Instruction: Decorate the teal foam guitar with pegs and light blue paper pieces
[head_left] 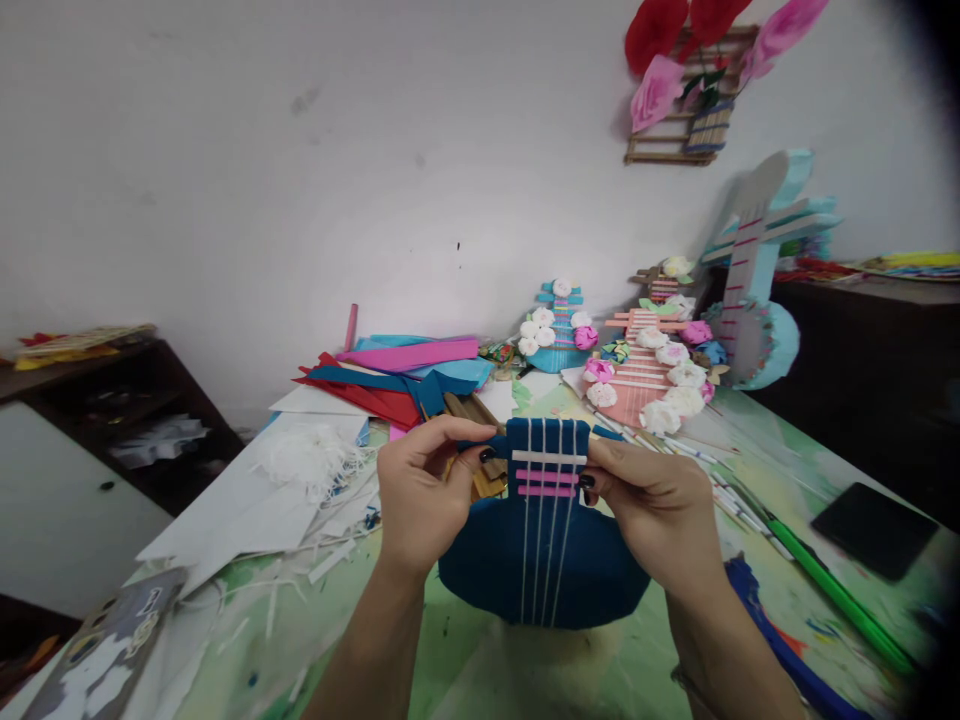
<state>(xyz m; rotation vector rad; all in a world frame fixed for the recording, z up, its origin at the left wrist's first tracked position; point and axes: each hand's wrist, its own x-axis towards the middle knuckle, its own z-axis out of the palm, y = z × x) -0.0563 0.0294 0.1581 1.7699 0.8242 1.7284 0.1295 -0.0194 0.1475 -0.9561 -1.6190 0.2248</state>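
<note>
head view: a dark blue foam guitar sits in the middle of the frame, held up just above the tabletop by both hands. its rounded body hangs low between the wrists and its narrow neck points up and away. white strings run along its length. 1 white strip and 2 pink strips cross the neck.

the left hand has its grip closed on the left edge of the neck, thumb and forefinger pinching beside the strips, dark-painted nail showing. the right hand has its grip closed on the right edge of the neck in the same pinch, thumb tip touching the foam next to the pink strips.

behind the left hand lies a tangle of white thread on white paper sheets. further back is a pile of red, blue and pink foam sheets.

behind the right hand stand finished pieces: a turquoise guitar and a pink guitar, both dressed with paper flowers, and a tall pale blue guitar leaning at the wall. a green stick and a black square pad lie on the tabletop to the right, well apart from the hands. a wooden wall rack with red and pink flowers hangs above.
</note>
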